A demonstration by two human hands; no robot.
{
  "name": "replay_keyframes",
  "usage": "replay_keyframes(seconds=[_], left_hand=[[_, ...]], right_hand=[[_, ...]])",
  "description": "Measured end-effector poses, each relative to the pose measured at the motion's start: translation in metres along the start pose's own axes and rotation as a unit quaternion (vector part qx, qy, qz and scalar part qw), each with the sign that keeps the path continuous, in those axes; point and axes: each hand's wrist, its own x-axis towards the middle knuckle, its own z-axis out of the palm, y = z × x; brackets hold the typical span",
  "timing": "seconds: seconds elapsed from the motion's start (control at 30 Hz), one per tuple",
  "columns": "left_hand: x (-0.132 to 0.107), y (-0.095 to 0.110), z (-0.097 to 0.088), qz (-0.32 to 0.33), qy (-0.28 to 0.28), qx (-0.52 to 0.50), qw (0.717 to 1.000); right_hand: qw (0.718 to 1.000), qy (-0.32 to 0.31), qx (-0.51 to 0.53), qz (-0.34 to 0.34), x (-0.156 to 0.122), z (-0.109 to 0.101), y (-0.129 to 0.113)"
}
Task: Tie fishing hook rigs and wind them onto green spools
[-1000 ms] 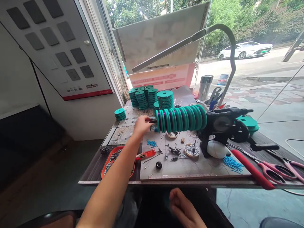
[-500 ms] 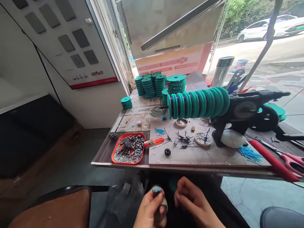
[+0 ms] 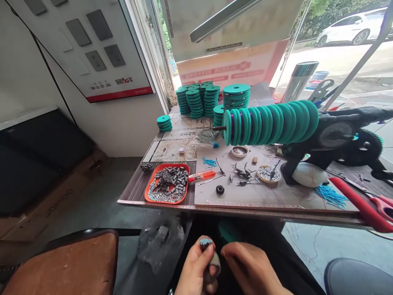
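Note:
Low over my lap, my left hand (image 3: 201,264) is closed around a small dark bundle with speckled light-blue ends (image 3: 205,242). My thumb presses along its side. A pale beige wrap (image 3: 215,260) shows at the fingers below; I cannot tell whether it is worn or held. Just to the right, my right hand (image 3: 250,264) is curled with its back up and fingertips pinched together. Whatever lies between them is hidden. A green foam spool (image 3: 229,231) rests on my lap behind the right hand, partly covered by it.
On the table ahead stand an orange tray (image 3: 167,201) of metal weights, a black hand-cranked winder (image 3: 334,135) carrying a row of green spools (image 3: 270,123), and stacked green spools (image 3: 193,102). Red-handled scissors (image 3: 383,209) lie right. A brown chair (image 3: 67,262) is at left.
The right hand has turned over, knuckles up, and curled tighter near the left hand. The green spool on my lap shows more. The view has shifted slightly; the left hand keeps its hold.

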Motion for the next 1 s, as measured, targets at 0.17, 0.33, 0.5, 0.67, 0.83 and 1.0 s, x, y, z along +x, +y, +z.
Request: replay_keyframes(seconds=[0.17,0.33,0.5,0.67,0.83,1.0], left_hand=[[-0.001,0.0006,0.0017,-0.015,0.025,-0.01,1.0],[-0.0026,0.0022,0.0026,-0.031,0.039,-0.019,0.999],[-0.0016,0.0009,0.0016,-0.006,0.02,-0.016,1.0],[-0.0055,0.0018,0.004,0.007,0.032,-0.022,0.999],[-0.0051,0.0037,0.0025,-0.04,0.031,-0.041,0.998],[-0.0044,0.0067,0.0025,-0.056,0.037,-0.052,0.996]], right_hand=[[1.0,0.003,-0.009,-0.005,0.0006,0.0007,-0.0003],[1.0,0.007,-0.018,-0.011,0.0004,0.0013,-0.001],[1.0,0.006,-0.025,-0.017,0.0009,0.002,-0.0013],[0.999,0.004,-0.031,-0.01,0.0008,0.0024,-0.0013],[1.0,-0.001,-0.031,-0.004,-0.0012,0.003,-0.0001],[0.999,-0.012,-0.031,0.001,-0.0018,0.0038,-0.0004]])
